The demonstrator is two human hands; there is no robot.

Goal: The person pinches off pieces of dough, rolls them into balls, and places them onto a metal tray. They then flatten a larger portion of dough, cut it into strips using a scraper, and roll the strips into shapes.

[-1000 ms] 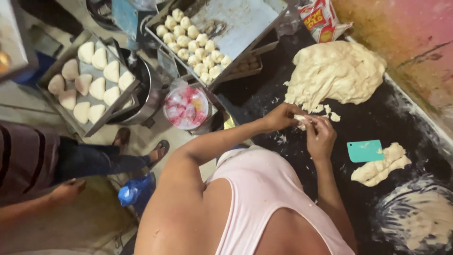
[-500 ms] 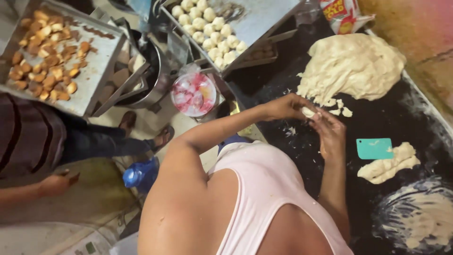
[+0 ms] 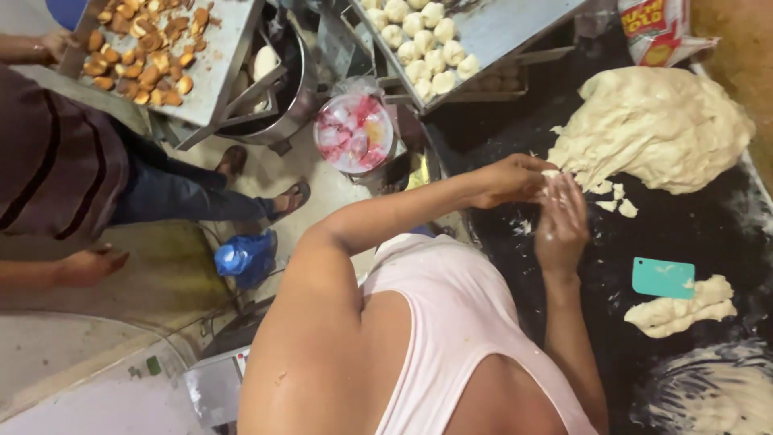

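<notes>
Dough rolling in hand: left hand (image 3: 509,179) and right hand (image 3: 561,221), right of centre, are cupped together, fingers curled round a small dough piece (image 3: 551,174); pale and soft-looking, mostly hidden. Next move likely calls for placing it on the tray (image 3: 515,32) at top, beside the dough mound (image 3: 656,129).

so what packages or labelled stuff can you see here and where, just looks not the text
Flour bag: top right, behind the big dough; crumpled white sack with red and yellow print.
Plastic-wrapped tub: on the floor at centre top, beside the metal tray of dough balls; round, clear film over pink and white contents.
Blue bag: on the floor left of the person; crumpled, shiny.
No signs or screens show.
</notes>
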